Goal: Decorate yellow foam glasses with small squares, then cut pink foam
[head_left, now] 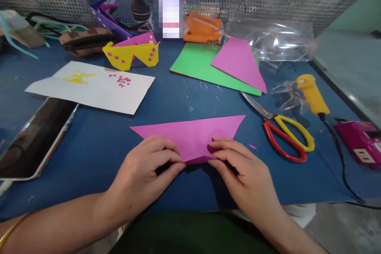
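Observation:
A folded piece of pink craft sheet (193,135) lies on the blue table, its two pointed ends spreading left and right. My left hand (149,164) pinches its near edge left of centre, thumb below and fingers on top. My right hand (241,166) pinches the same edge right of centre. Between the hands the near edge lifts slightly and shows a darker underside. Right of my right hand lie scissors (285,137) with one red and one yellow handle, blades parted a little. A small pink scrap (253,147) rests between them.
White paper (98,95) carries small yellow and pink cut pieces, beside a dark phone (38,139). Yellow paper glasses (131,56) stand behind. Green sheets (202,67) lie under a pink piece (238,59). A yellow glue gun (314,95) and magenta power socket (360,143) sit right.

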`<state>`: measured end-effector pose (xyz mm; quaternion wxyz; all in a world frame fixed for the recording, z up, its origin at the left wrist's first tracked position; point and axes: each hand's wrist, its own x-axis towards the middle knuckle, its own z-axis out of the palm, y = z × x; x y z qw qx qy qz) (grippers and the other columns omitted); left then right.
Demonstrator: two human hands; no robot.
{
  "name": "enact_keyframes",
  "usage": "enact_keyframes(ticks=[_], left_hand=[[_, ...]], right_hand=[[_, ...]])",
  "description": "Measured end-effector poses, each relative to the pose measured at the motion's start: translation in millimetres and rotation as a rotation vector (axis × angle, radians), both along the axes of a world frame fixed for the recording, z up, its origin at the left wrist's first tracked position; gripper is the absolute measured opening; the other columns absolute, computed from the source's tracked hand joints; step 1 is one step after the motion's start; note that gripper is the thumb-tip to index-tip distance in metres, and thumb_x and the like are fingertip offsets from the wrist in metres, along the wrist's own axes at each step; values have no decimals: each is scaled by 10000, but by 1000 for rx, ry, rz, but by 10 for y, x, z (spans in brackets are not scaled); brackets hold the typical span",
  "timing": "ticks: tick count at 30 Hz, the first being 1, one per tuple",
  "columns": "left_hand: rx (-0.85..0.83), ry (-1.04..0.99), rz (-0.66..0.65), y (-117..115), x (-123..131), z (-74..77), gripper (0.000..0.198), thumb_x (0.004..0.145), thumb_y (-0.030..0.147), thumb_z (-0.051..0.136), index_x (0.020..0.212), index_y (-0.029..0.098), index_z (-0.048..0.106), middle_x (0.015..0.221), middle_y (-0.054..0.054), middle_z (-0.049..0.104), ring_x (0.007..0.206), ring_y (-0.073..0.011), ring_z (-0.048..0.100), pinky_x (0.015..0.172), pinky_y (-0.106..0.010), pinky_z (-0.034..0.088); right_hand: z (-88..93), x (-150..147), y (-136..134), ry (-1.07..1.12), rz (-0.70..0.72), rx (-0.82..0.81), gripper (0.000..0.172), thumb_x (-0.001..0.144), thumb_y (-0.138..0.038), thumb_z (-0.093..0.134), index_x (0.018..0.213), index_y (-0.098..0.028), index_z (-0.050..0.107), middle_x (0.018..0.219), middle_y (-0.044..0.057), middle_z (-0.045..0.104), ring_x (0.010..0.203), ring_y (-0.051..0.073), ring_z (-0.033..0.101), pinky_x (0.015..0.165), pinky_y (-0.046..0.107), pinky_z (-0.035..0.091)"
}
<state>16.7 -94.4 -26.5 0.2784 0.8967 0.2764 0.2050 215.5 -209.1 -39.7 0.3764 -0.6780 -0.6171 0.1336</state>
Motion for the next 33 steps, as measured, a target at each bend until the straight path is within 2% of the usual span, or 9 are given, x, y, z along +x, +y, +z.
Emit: enact_keyframes(ticks=[7, 12, 19, 24, 33], left_hand=[[-49, 21, 41, 11, 34, -10, 143, 866, 326, 632, 752, 265, 693, 816, -11, 694, 769, -181, 641, 674, -311, 521], [16, 69, 22, -18, 44, -25, 143, 899, 269, 583, 779, 256, 660, 826, -16, 672, 814, -191, 613, 724, -335, 494], [94, 114, 29, -53, 54, -16, 156, 919, 281, 569, 778, 231, 612, 841, -14, 634, 818, -186, 569, 746, -344, 451], [80, 101, 46, -66, 37, -12, 67, 889, 261, 622, 824, 245, 623, 888, -13, 634, 872, -194, 570, 773, -338, 446], [63, 98, 45, -52, 67, 11, 93, 874, 207, 618, 785, 233, 618, 861, -8, 623, 839, -182, 571, 764, -331, 434]], right_hand=[[42, -21, 16, -45, -52, -51, 108, 898, -210, 590, 794, -233, 611, 1119, 58, 682, 1113, 223, 625, 941, 385, 527], [49, -37, 9, -64, -80, -71, 116, 891, -228, 590, 777, -247, 581, 1130, 63, 677, 1135, 253, 618, 944, 426, 527], [30, -43, 10, -144, -104, -78, 134, 891, -249, 598, 768, -243, 544, 1143, 89, 658, 1174, 274, 585, 982, 473, 501], [31, -38, 12, -163, -86, -72, 122, 904, -234, 581, 792, -240, 532, 1151, 101, 643, 1181, 277, 570, 986, 496, 490], [40, -41, 28, -165, -97, -81, 130, 895, -236, 599, 778, -230, 543, 1168, 107, 634, 1185, 272, 566, 992, 493, 481]])
